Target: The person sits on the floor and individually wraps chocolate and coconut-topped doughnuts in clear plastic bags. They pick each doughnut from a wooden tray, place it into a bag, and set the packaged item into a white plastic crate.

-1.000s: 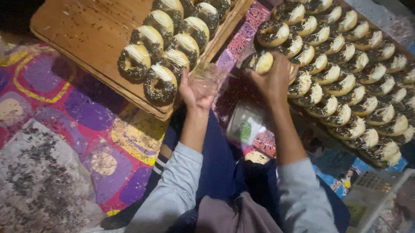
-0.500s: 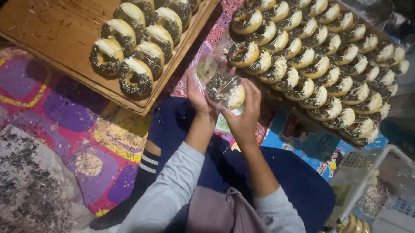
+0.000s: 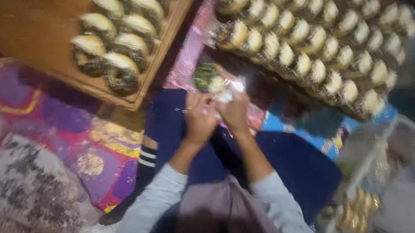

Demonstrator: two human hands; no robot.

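Both my left hand (image 3: 200,117) and right hand (image 3: 234,112) pinch the clear wrapper (image 3: 231,87) around a soft, crumbly doughnut (image 3: 208,78) at frame centre; I judge it light and fragile, best held by the film.

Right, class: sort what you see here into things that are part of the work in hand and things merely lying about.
In hand:
left hand
right hand
doughnut in a clear plastic bag
rows of doughnuts
wooden tray of doughnuts

Lying about:
patterned mat
white basket, contents blurred
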